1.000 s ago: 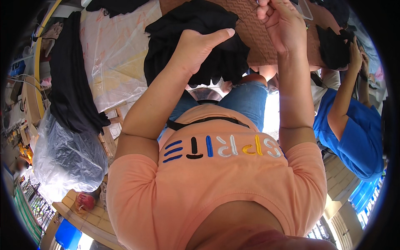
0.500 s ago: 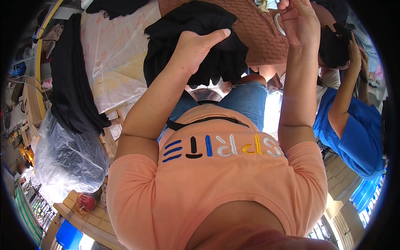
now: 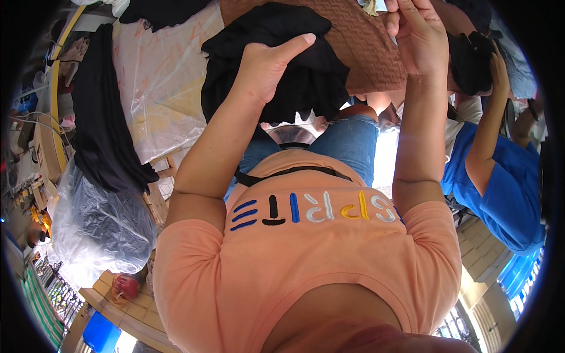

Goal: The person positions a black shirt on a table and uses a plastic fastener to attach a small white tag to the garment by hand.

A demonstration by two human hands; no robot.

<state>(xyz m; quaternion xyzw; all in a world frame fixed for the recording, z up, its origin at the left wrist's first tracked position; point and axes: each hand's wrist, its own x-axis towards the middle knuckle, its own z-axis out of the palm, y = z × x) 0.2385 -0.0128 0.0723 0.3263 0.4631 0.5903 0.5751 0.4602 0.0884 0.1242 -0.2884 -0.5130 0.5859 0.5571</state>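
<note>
the left hand (image 3: 268,67) lies flat with fingers together on a bunched black garment (image 3: 294,65), pressing on it rather than closing around it, so its grip is wide and holds nothing pinched. the black garment sits far and middle in the scene, lying over a brown knitted cloth (image 3: 365,41) with a zigzag weave that spreads to the right beneath it. the right hand (image 3: 419,38) is raised at the far right over the brown knitted cloth, fingers curled narrow near the cloth's far edge; whether the fingertips actually pinch the cloth cannot be told, since they run to the rim of the view. to the left of the black garment a clear plastic sheet (image 3: 159,88) covers the bench, and a long dark cloth (image 3: 103,117) hangs along its left side. lower left lies a clear plastic bag (image 3: 94,223) stuffed with dark fabric. at the right, a person in a blue shirt (image 3: 506,188) raises an arm toward another dark bundle (image 3: 471,62), well apart from the left hand.
</note>
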